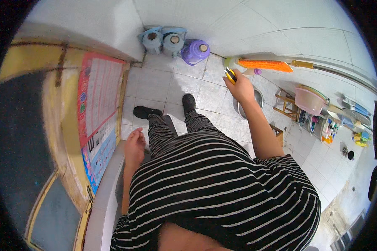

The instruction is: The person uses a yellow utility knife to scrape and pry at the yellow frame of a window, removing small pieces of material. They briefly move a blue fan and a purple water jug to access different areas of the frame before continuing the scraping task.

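My right hand (241,87) is raised out in front to the right, fingers wrapped round a small yellow and black utility knife (229,75). Its pale tip points up and away from me; the palm hides the rest. Below that wrist, a metal basin (260,100) on the floor is partly covered by my forearm. My left hand (135,146) hangs low beside my left leg, with loosely bent fingers apart and nothing seen in them. It is nearest to a pale ledge (118,157).
Two grey-blue thermos flasks (172,45) and a purple thermos flask (195,52) stand in the far corner. An orange mop head (266,65) lies along the right wall. A pink basin (309,101) rests by a wooden stool (285,106). Left is a door with a poster (101,90).
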Demonstrator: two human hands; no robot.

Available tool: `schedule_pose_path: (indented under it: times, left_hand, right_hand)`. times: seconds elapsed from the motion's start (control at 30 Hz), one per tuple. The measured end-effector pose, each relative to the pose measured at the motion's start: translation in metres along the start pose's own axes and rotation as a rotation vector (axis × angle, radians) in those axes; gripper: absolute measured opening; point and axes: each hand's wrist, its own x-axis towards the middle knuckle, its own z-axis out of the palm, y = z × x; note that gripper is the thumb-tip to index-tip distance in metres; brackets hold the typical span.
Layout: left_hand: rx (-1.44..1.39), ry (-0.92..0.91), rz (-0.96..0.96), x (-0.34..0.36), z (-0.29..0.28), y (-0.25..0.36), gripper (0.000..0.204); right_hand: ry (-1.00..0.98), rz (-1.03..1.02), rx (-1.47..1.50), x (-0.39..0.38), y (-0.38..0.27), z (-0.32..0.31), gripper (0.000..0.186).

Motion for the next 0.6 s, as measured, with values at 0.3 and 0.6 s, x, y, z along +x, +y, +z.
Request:
schedule_pose_path:
  times: [0.3, 0.6]
  left_hand:
    - [0.136, -0.150, -0.093, 0.116, 0.094, -0.102, 0.025]
    - [0.229, -0.147, -0.250, 0.246, 0.095, -0.196, 0.044]
  right_hand:
    - [-0.220, 0.150, -0.036, -0.008, 0.117, 0.098, 0.029]
    - [-0.450, 0.112, 0.169, 0.023, 0.130, 0.311, 0.024]
